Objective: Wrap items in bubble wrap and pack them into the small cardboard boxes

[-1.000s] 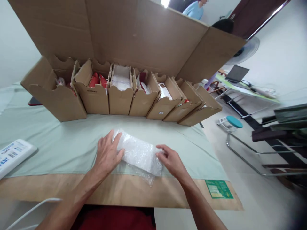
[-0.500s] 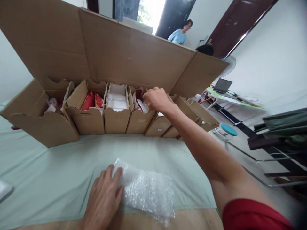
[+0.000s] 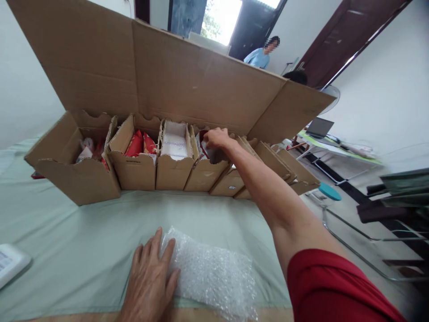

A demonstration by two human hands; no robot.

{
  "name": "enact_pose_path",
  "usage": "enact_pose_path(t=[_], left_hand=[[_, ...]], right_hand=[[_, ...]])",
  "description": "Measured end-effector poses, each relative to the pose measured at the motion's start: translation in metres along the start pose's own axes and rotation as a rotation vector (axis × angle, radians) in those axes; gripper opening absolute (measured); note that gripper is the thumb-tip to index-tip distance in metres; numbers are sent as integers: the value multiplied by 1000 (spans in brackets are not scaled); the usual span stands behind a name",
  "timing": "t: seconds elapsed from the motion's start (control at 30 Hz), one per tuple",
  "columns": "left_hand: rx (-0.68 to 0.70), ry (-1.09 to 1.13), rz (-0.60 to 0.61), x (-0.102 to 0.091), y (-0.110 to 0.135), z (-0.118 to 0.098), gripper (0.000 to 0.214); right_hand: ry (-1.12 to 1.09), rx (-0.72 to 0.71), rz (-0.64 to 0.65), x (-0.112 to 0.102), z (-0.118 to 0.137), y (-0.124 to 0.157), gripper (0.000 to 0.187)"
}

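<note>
A sheet of bubble wrap (image 3: 214, 273) lies on the pale green cloth at the front. My left hand (image 3: 149, 275) rests flat at its left edge, fingers spread, thumb touching the wrap. My right hand (image 3: 219, 137) reaches into the fourth cardboard bin (image 3: 203, 178) from the left. Its fingers curl down and press together near a red and clear packet (image 3: 202, 137); the fingertips are partly hidden, so what they grip is unclear. The third bin holds wrapped white packs (image 3: 174, 138). Red packets (image 3: 136, 143) stand in the second bin.
A tall cardboard panel (image 3: 201, 80) rises behind the row of bins. The leftmost bin (image 3: 77, 179) contains mixed small items. A white object (image 3: 11, 264) lies at the left on the cloth. Beyond are a laptop (image 3: 319, 128) on a table, a teal stool (image 3: 330, 191) and a person (image 3: 258, 57).
The view has shifted, moving the scene slightly right. My right hand has gone a little lower into the fourth bin. My left hand stays by the bubble wrap, fingers straighter.
</note>
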State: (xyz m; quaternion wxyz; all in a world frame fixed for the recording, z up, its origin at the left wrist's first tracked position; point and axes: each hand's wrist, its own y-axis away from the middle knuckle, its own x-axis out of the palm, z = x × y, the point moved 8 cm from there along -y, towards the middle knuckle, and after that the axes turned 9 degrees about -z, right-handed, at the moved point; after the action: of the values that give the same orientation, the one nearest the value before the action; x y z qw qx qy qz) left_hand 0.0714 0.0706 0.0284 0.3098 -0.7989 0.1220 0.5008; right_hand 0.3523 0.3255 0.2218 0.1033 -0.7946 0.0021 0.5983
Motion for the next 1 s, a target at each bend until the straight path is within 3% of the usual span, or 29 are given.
enact_pose_path(t=[0.07, 0.13, 0.2, 0.27, 0.37, 0.47, 0.57, 0.63, 0.73, 0.83, 0.87, 0.93, 1.0], left_hand=[[21, 58, -77, -10, -3, 4, 49], [-26, 156, -194, -28, -8, 9, 48], [-143, 314, -284, -48, -14, 16, 47], [-291, 553, -266, -59, -20, 19, 51], [-506, 1023, -137, -63, -25, 14, 68], [-630, 1428, -15, -62, -27, 5, 81], [-682, 1552, 81, -59, -25, 3, 81], [-678, 1447, 47, -60, -23, 9, 62], [-623, 1069, -175, -77, -16, 24, 34], [-312, 699, -419, -106, -12, 10, 33], [-145, 629, -432, -109, -12, -4, 35], [136, 531, -346, -100, -9, -32, 39], [237, 415, -205, -77, -8, -45, 40]], right_hand=[[-46, 75, -132, -30, -20, 17, 28], [-259, 73, -334, -66, -37, 47, 21], [-631, -48, -518, -99, -42, 93, 10], [-945, -202, -562, -114, -31, 146, 12], [-1061, -328, -472, -104, 10, 219, 15], [-944, -504, -425, -86, 60, 276, 5], [-685, -670, -516, -74, 93, 314, 24], [-555, -701, -584, -68, 101, 330, 29], [-432, -679, -577, -49, 109, 347, 28], [-378, -691, -422, -14, 125, 363, 22], [-395, -717, -338, -1, 132, 370, 19], [-477, -760, -160, 21, 142, 382, 21], [-595, -739, -40, 30, 141, 388, 30]])
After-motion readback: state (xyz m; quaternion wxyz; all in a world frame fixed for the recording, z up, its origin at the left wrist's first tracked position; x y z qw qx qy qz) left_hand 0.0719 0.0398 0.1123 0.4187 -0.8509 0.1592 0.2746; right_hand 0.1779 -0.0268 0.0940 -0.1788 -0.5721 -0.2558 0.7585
